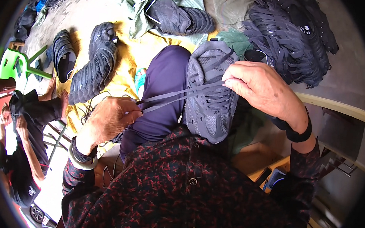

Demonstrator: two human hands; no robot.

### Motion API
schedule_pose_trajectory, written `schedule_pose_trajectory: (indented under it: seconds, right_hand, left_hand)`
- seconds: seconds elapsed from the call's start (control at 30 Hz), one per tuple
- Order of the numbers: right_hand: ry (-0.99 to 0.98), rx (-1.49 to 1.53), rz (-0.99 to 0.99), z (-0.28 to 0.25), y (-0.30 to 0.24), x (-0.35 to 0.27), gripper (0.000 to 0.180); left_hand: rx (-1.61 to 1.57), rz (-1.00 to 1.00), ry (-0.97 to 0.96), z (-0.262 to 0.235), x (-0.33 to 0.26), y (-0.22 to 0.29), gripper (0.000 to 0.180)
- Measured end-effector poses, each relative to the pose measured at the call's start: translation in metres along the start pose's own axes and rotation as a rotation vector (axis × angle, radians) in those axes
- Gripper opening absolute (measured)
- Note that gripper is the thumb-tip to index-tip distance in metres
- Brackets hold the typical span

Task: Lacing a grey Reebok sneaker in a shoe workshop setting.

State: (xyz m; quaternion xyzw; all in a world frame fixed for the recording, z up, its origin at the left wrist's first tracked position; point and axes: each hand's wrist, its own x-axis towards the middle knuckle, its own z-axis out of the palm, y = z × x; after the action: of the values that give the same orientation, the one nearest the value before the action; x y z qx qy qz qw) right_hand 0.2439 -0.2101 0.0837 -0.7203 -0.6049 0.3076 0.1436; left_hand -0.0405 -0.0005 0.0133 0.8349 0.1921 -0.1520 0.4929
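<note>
A dark grey sneaker (210, 126) rests on my lap beside my raised knee, its toe toward me and its mesh tongue facing up. The flat grey shoelace (167, 96) is threaded through its eyelets. Two strands of it stretch leftward across my dark trouser leg. My left hand (108, 120) is closed round the strands, with the thumb pressed on top. Over the sneaker's upper part, my right hand (266, 87) pinches the lace between thumb and fingertips. The ends of the lace inside my left fist are hidden.
Dark sneakers lie nested in a row (94, 70) on yellow sheeting (125, 63), with another group (179, 19) farther off. A large heap of black shoes (283, 41) stands at the far right, near a pale curved edge (335, 106). Leftward are a green chair (9, 63) and a seated person (28, 147).
</note>
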Motion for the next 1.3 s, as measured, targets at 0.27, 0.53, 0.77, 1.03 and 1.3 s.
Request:
schedule_pose_trajectory:
  seconds: [0.27, 0.53, 0.77, 1.03, 1.3]
  right_hand:
    - [0.073, 0.042, -0.110, 0.032, -0.013, -0.004, 0.012]
    - [0.212, -0.054, -0.190, 0.059, -0.027, 0.005, 0.011]
    - [0.232, -0.370, -0.148, 0.080, -0.032, -0.003, 0.019]
    - [0.254, -0.541, -0.106, 0.078, -0.025, -0.002, 0.042]
    - [0.333, -0.254, 0.045, 0.059, -0.010, 0.010, 0.032]
  left_hand:
    - [-0.151, 0.000, -0.024, 0.001, 0.020, 0.039, 0.024]
    - [-0.398, 0.228, -0.096, 0.027, 0.060, 0.055, 0.029]
    - [-0.408, 0.111, -0.109, 0.027, 0.061, 0.029, 0.013]
    - [-0.528, 0.006, 0.003, 0.035, 0.072, 0.019, 0.012]
    - [-0.642, 0.052, 0.070, 0.046, 0.090, 0.034, 0.011]
